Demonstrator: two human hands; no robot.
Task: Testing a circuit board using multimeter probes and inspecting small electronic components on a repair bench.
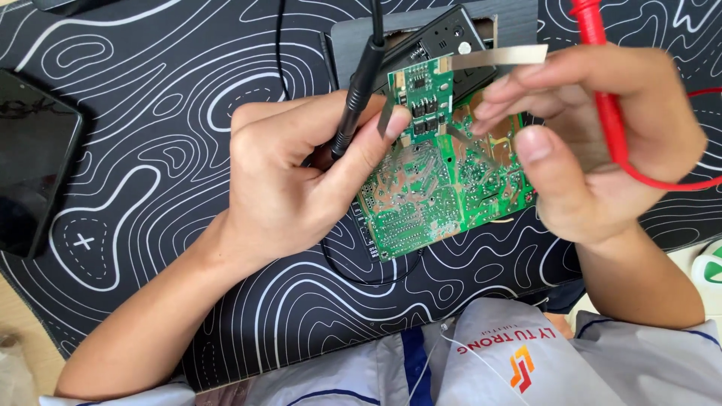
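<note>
Two hands meet over the green circuit board (432, 195), which sits mid-mat toward three o'clock. My left hand (289, 177) is closed around the black probe (359, 86) — its tip at the board's eleven o'clock corner. My right hand (587, 143) grips the red probe (609, 105) and pinches a thin metal strip (500, 56). A dark phone (34, 169) lies at nine o'clock on the patterned mat (173, 98).
</note>
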